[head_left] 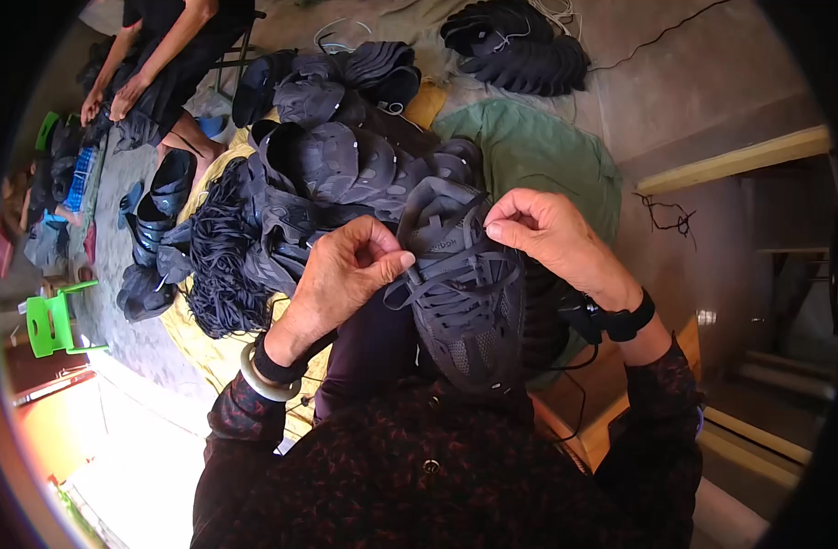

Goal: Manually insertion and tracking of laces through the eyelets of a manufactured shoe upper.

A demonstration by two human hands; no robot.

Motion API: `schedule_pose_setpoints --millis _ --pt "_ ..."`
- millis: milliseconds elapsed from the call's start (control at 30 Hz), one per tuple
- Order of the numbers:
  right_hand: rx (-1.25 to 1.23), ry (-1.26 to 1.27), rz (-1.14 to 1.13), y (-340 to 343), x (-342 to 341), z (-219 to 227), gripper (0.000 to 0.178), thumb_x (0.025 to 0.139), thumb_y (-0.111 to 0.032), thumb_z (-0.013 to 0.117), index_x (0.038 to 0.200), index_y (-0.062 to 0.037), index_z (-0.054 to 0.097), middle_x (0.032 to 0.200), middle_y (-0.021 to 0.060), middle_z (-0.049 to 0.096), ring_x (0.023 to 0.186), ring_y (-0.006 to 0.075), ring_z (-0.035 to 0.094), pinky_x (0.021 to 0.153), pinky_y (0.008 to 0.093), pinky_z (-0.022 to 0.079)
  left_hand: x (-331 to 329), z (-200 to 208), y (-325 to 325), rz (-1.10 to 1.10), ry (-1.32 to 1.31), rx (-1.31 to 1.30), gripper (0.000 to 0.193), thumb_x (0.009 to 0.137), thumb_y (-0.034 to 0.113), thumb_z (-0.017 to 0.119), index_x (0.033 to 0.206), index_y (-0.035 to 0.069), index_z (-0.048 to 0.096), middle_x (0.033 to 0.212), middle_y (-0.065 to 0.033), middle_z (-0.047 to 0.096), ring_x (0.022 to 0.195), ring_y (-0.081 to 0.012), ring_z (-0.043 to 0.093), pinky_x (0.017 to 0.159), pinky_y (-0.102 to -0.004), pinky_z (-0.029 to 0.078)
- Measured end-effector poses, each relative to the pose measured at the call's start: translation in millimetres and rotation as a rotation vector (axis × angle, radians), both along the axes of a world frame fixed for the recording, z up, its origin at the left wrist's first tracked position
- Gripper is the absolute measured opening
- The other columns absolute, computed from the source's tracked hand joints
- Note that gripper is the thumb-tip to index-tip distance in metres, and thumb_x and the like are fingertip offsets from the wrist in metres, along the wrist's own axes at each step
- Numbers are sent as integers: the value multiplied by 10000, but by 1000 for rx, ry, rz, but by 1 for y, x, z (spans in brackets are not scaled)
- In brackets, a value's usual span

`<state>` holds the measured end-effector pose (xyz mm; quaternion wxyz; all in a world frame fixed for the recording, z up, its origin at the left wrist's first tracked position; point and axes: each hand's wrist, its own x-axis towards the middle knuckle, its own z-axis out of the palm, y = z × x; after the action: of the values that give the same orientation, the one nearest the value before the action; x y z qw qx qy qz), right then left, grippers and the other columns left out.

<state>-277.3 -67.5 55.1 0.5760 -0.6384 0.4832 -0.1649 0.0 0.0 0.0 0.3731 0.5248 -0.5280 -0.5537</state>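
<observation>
My L hand has thumb & index fingers pressed tog., R hand same; I can't tell if anything's pinched. Blk shoe betw. them, toe lowest in view, loose laces on top. Beyond: blk shoe pile, stringy blk bundle at L, grn cloth at R.

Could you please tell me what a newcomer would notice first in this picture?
First, the dark lace-up shoe near the centre, between the left hand and right hand. Beyond it lies a heap of dark shoe uppers. A bright green chair catches the eye towards the left.
</observation>
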Motion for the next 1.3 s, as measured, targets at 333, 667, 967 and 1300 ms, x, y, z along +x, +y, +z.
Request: schedule_pose_setpoints --millis 333,667,967,1300 --pt "-16 -29 34 -1 -5 -3 160 969 -164 712 1000 -9 683 887 -52 611 810 25 538 728 209 457 4 1 8 -128 -50 -8 117 928 42 728 893 21 618 917 11 613 786 -34 537 689 -225 464" --pt "12 4 41 -2 -1 2 211 972 -166 689 1017 40 681 911 16 665 871 78 604 805 256 503 18 -27 22 -93 424 72 118 900 -37 625 876 63 567 1201 -102 661 1092 -118 594 978 -273 466" --pt "-13 28 42 -3 0 2 163 938 -136 700 943 27 690 816 -19 628 776 60 562 710 247 474 24 -19 15 94 330 238 191 987 200 719 1035 36 633 1043 -59 680 918 -92 606 850 -237 494" --pt "-225 222 185 -1 0 13 135 850 -100 721 877 24 675 783 70 621 733 147 587 679 316 475 -20 20 -27 -177 -300 -382 130 852 -7 770 970 27 729 911 -53 638 766 -151 600 681 -287 493"
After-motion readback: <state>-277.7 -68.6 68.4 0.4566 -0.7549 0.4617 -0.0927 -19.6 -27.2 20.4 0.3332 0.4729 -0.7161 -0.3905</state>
